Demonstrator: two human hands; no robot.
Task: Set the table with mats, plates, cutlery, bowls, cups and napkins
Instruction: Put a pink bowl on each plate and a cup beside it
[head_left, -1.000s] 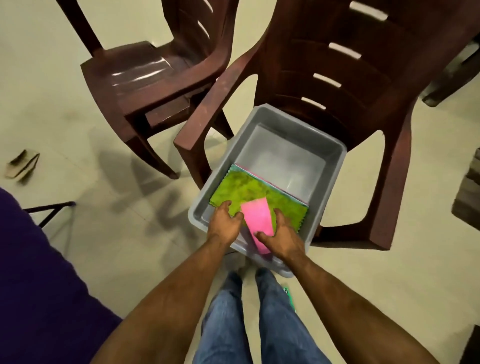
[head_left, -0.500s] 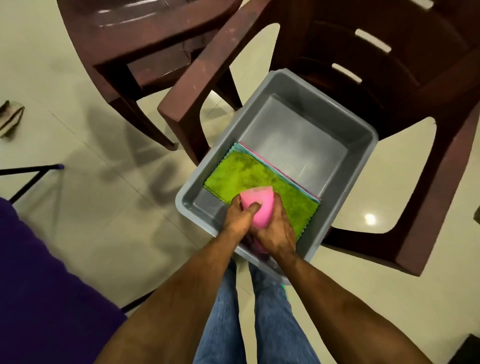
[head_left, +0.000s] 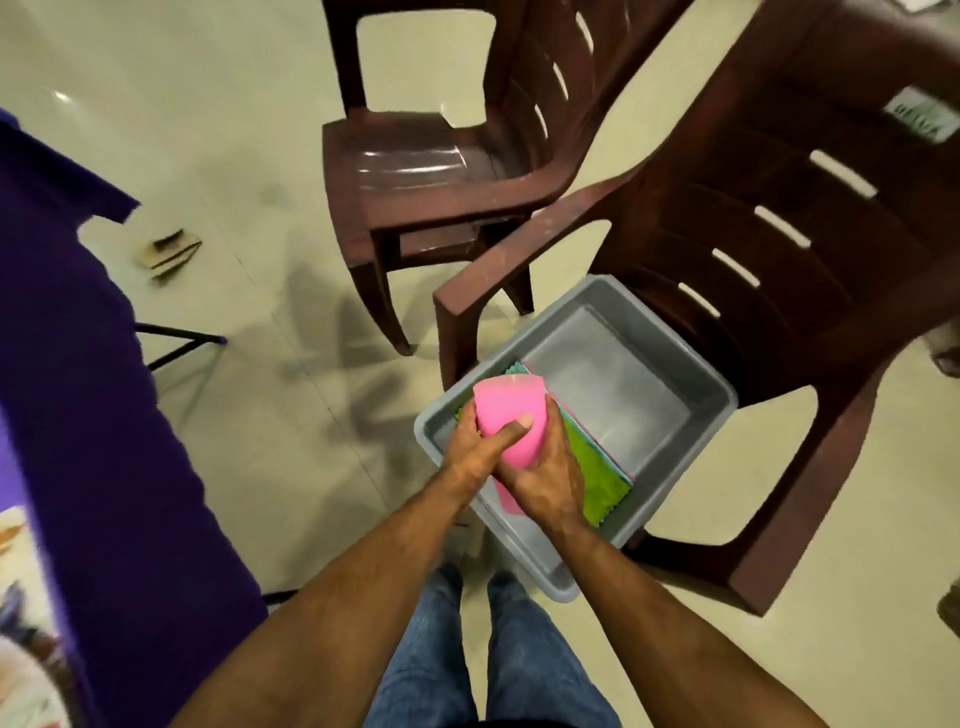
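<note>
Two hands hold one smooth pink cup (head_left: 511, 423) over the grey tub (head_left: 691, 364). We wrap our left hand (head_left: 475, 447) around its side, thumb across the front. We curl our right hand (head_left: 550, 475) around it lower down. Inside the square plastic tub lies a fuzzy green cloth (head_left: 597, 483) with zigzag edges. The tub sits on a shiny brown plastic chair (head_left: 779, 234). Another brown chair (head_left: 441, 156) stands behind. The floor (head_left: 208, 130) is pale and smooth. A purple cloth (head_left: 93, 389) hangs on our left.

Napkins (head_left: 597, 475) in tub (head_left: 691, 441), seemingly stacked
</note>
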